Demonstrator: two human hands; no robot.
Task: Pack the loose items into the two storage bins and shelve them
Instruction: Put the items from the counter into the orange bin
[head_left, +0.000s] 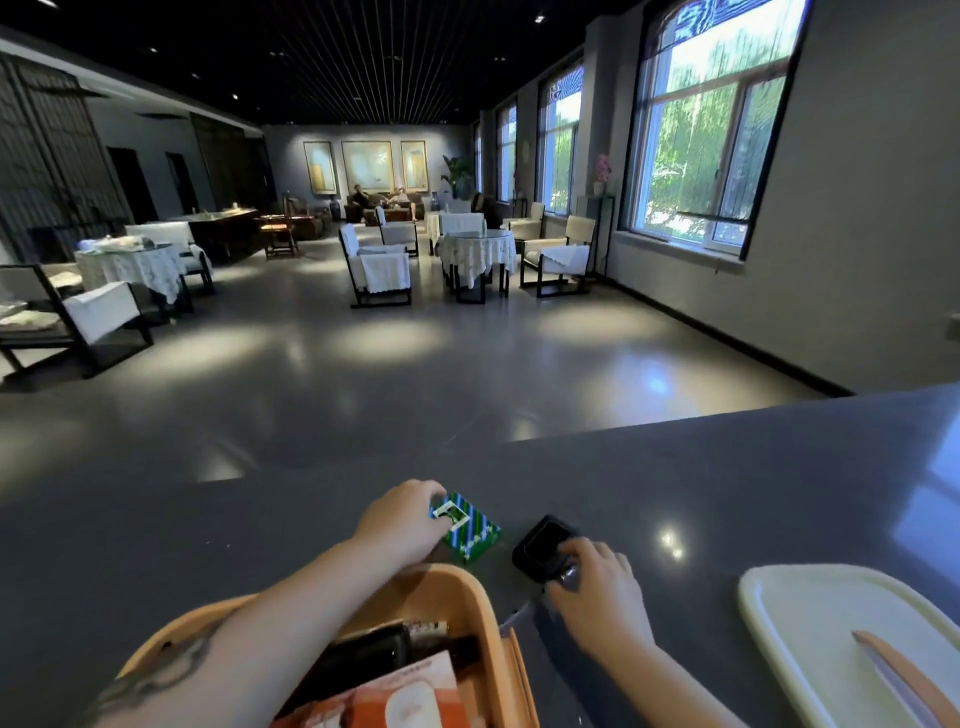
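Note:
On the dark grey counter (727, 467) my left hand (402, 522) grips the near-left corner of a small green, blue and white patterned box (475, 530) that lies flat. To its right my right hand (597, 584) holds a small black case (543, 543) with its fingers curled round the near end. Below my left forearm stands an orange storage bin (467, 587) holding a dark pouch and an orange printed packet. A cream storage bin (810, 613) sits at the lower right, with an orange handle lying in it.
The counter's far edge runs across the middle of the view, with open floor beyond it. Tables with white cloths (478, 249) and armchairs stand farther back. Windows line the right wall. People sit on a sofa at the far end.

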